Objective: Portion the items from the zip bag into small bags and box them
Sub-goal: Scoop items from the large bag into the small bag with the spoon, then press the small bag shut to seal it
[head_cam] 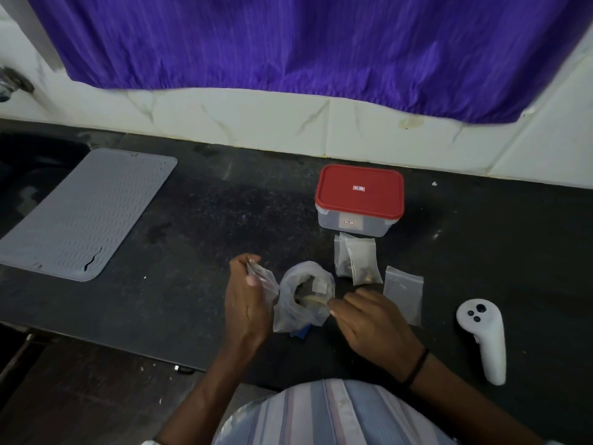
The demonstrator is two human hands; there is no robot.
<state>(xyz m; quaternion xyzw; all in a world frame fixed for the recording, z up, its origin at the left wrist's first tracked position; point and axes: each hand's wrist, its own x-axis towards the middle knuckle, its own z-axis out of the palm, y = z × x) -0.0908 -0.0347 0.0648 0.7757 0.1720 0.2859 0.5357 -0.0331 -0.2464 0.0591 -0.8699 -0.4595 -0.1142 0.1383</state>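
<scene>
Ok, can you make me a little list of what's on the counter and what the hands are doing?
Left hand: pinching a small bag
Right hand: fingertips at the open zip bag, grip unclear
Filled bags: two, in front of the box
Empty bag: lying flat
Box: red lid on
Controller: far right
Grey mat: far left
</scene>
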